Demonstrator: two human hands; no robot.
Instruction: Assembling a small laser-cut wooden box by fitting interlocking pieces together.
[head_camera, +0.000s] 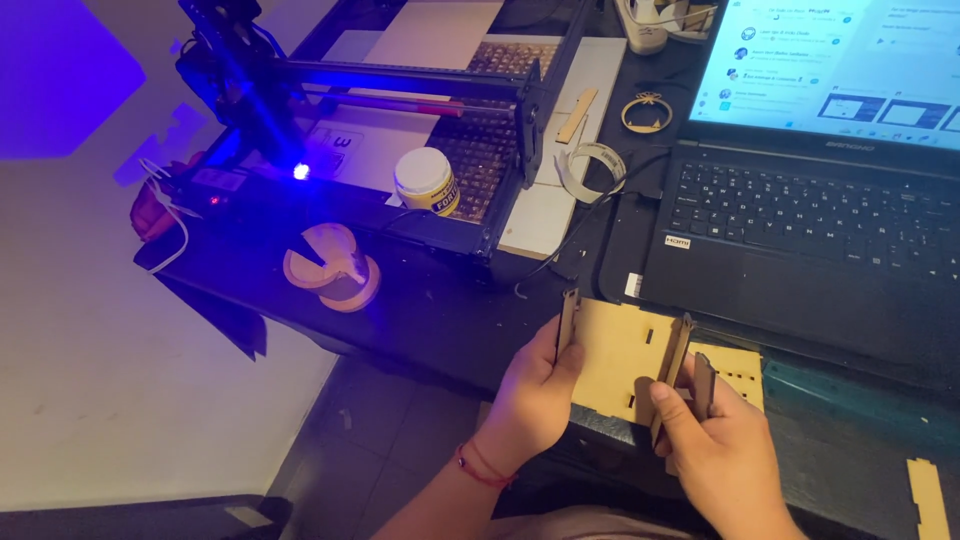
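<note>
Head view:

- Left hand (530, 395): closed on the left edge of the wooden panel assembly (615, 365), thumb on its front face, fingers behind; a red cord sits round the wrist.
- Right hand (715, 445): closed on the right side of the same assembly, thumb against one upright slat (674, 365); a second slat (703, 385) stands between its fingers.
- Wooden panel assembly: pale laser-cut plywood with small slots, dark-edged strips standing at its left and right sides; held just above the bench's front edge, in front of the laptop.
- Flat slotted panel (740, 365): lies on the bench (850, 450) just behind the right hand.
- Plywood offcut (928, 495): near the bench's front right corner.
- Laptop (810, 210): open, screen lit, at the back right of the bench.
- Laser engraver (400, 110): black frame at the back left, blue light glowing at its head, pale sheet on its honeycomb bed.
- White jar (426, 180): yellow label, standing at the engraver's front rail.
- Round wooden piece (330, 268): near the bench's left edge.
- Wooden ring ornament (645, 110): between engraver and laptop, with a pale curled band (592, 170) near it.
</note>
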